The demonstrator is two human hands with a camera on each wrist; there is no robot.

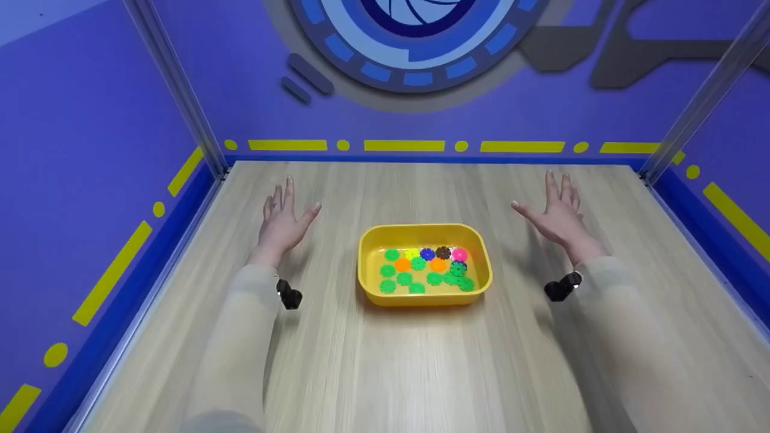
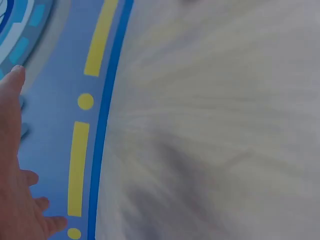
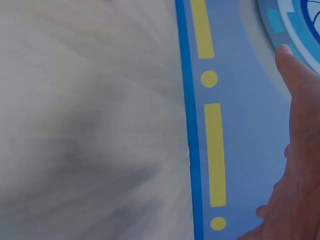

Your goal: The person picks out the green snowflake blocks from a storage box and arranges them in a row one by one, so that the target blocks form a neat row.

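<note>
Here the left hand [image 1: 281, 219] is hovering over the wooden table [image 1: 385, 361], fingers straight and spread, thumb angling inward, holding nothing. The right hand [image 1: 559, 213] is mirroring it on the other side, palm turned inward, fingers extended and also gripping nothing. Between the two hands, slightly nearer the body than either, a yellow tray [image 1: 367, 273] is sitting flat on the table, well apart from both. Small toothed plastic discs [image 1: 404, 278] are lying inside the tray, mostly green, with orange, yellow, blue, brown and pink ones among them. Beyond the fingertips, the purple back wall [image 1: 180, 90] with yellow dashes is standing. Both wrist views are showing blurred table grain and the edge of each open palm against that wall.
</note>
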